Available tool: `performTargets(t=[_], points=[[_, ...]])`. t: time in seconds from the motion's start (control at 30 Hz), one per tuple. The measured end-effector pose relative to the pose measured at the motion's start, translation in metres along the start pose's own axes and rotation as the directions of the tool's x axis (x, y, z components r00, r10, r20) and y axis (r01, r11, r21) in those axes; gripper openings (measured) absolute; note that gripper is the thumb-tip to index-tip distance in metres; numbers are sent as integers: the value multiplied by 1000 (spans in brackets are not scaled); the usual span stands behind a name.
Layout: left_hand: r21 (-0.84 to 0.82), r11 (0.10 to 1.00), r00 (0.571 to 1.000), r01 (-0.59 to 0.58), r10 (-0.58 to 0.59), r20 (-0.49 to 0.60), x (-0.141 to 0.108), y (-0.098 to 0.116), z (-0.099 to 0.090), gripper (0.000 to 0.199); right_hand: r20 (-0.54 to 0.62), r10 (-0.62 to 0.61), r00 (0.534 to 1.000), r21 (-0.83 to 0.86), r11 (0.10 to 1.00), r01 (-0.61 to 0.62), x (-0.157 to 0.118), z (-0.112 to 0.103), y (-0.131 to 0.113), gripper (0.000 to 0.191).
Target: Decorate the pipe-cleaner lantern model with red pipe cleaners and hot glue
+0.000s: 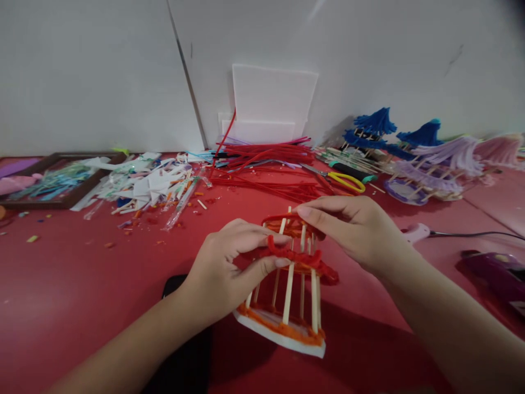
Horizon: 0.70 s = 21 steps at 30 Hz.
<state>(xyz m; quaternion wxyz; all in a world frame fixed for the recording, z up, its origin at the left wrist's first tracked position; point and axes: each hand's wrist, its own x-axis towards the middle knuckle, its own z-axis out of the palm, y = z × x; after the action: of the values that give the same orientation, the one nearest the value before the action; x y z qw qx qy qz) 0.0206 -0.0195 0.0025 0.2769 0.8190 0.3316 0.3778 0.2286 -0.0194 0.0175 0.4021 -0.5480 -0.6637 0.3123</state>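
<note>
A small tiered model [288, 295] of pale wooden sticks stands tilted between my hands, on a white foam base [283, 338] edged with orange pipe cleaner. Red pipe cleaner [324, 269] wraps its middle tier, and a red and orange ring circles the top tier. My left hand [229, 262] pinches the middle tier at its red pipe cleaner, thumb in front and fingers behind. At the top tier, my right hand [356, 227] closes thumb and fingers on the red rim; its far fingers are partly hidden.
Red pipe cleaners [266, 153] lie behind the model, beside yellow-handled scissors [346, 181]. Scraps [156, 180] and a brown frame [92, 186] are at left. Finished blue [375, 123] and purple models [430, 178] stand right, near a glue gun [417, 233]. A black object [174, 283] lies beneath my left forearm.
</note>
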Motion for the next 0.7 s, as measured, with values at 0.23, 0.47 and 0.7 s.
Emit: performTargets(t=[0.23, 0.47, 0.7], points=[[-24, 1000, 999, 11, -10, 37, 1, 1, -1, 18, -7, -14, 1000, -44, 999, 13, -1, 4, 2, 15], [-48, 998, 994, 44, -38, 104, 4, 4, -1, 13, -26, 33, 999, -13, 999, -33, -2, 9, 1, 15], [-51, 999, 998, 5, -2, 64, 2, 2, -1, 13, 1, 2, 1000, 33, 999, -2, -4, 8, 1, 13]])
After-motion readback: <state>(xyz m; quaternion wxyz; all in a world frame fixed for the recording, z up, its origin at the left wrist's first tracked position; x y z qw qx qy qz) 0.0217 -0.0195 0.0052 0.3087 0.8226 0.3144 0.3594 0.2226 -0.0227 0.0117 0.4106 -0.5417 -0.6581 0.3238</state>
